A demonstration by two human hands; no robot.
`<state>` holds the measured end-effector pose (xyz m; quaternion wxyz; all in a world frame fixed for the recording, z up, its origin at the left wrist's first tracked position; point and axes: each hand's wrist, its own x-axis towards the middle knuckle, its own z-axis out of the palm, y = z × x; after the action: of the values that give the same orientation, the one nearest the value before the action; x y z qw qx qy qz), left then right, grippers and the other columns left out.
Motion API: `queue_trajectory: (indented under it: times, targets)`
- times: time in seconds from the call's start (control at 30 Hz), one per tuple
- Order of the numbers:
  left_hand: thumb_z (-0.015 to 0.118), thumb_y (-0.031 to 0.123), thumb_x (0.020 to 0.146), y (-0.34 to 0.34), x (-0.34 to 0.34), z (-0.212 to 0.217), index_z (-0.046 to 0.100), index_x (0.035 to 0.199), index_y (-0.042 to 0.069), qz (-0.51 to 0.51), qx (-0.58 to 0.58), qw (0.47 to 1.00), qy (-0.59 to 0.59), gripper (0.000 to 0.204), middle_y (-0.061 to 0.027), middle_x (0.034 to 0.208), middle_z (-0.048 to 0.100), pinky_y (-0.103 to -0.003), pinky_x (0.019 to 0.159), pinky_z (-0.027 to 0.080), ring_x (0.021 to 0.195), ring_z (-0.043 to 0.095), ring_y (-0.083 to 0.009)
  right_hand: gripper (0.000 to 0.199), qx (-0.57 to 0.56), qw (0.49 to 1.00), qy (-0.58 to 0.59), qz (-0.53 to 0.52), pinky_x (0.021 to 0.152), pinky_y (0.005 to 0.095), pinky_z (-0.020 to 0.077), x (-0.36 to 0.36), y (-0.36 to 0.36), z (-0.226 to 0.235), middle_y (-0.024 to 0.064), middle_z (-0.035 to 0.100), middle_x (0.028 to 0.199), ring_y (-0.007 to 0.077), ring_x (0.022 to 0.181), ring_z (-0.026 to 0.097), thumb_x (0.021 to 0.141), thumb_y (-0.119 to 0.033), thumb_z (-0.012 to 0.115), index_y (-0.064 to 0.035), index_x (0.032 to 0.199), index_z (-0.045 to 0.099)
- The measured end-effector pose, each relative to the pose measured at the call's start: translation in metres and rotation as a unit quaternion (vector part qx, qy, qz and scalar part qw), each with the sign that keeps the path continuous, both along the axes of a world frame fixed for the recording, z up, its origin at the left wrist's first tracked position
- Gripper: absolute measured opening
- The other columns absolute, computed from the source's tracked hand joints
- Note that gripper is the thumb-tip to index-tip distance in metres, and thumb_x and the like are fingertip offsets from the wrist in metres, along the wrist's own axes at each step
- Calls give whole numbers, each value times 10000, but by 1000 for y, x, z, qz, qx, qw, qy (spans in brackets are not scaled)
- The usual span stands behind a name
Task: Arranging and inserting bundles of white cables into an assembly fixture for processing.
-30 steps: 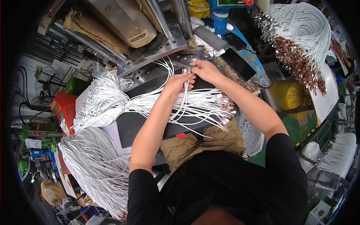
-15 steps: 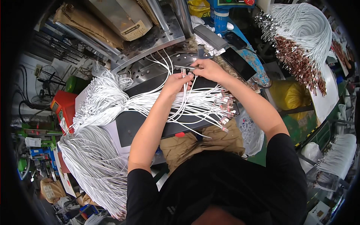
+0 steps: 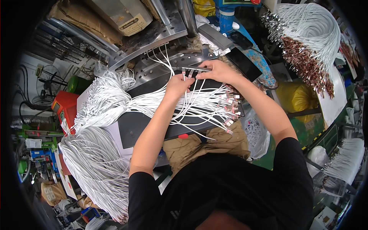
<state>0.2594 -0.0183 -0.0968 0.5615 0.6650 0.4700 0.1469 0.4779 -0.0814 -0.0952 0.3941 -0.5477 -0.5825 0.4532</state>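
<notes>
My left hand [image 3: 178,86] is closed in a pinch on a white cable [image 3: 185,100] just below its connector end. Beside it, my right hand [image 3: 219,72] curls its fingers at the right end of a narrow metal bar [image 3: 178,68]. Small connectors [image 3: 191,73] line the bar between my hands, with white cables hanging down from them. Under my forearms a bundle of white cables [image 3: 153,102] lies across a black board [image 3: 132,128], its connector ends [image 3: 232,107] fanned out to the right. My fingers partly hide the grip points.
Thick cable bundles [image 3: 94,168] hang at the left. A perforated metal shelf [image 3: 153,42] with posts and a carton stands ahead. A dark flat device [image 3: 243,64] lies right of my hands. Another cable bundle [image 3: 310,34] sits at far right; a clear bag [image 3: 255,134] hangs beside my lap.
The metal bar has shifted slightly and more of it shows on both sides. My left hand has moved a little left and down, away from my right fingers, which stay near the bar.
</notes>
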Motion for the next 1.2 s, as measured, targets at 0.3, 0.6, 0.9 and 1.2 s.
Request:
queue_trajectory:
  times: [0.3,0.6,0.9,1.2]
  targets:
    - [725,243,917,-4,-12,17,711,870,25,110,-85,984,-115,224,21,723,627,-210,564,426,616,568,-68,550,-20,1000,-7,-22,744,282,511,10,2,-2,98,736,921,147,810,675,776,-382,841,26,1115,696]
    - [691,288,951,12,-24,20,738,979,9,-6,-159,986,-57,284,36,731,624,-201,578,430,606,549,-67,542,0,1000,-23,5,742,279,511,10,-2,3,92,732,897,137,799,673,781,-395,837,22,1097,699]
    - [643,290,975,1,-24,46,719,996,-15,17,53,997,50,315,-26,815,679,-265,646,495,669,619,-147,333,5,966,-257,-11,761,350,517,5,-3,37,101,723,959,252,788,666,873,-285,753,-24,1070,689]
    - [584,372,1012,64,-53,29,583,1236,-38,151,-202,928,-273,467,-56,887,644,-253,642,451,675,560,-128,287,349,875,-284,-179,915,428,488,-59,151,10,219,649,1110,395,1029,603,938,-236,609,-51,1153,649]
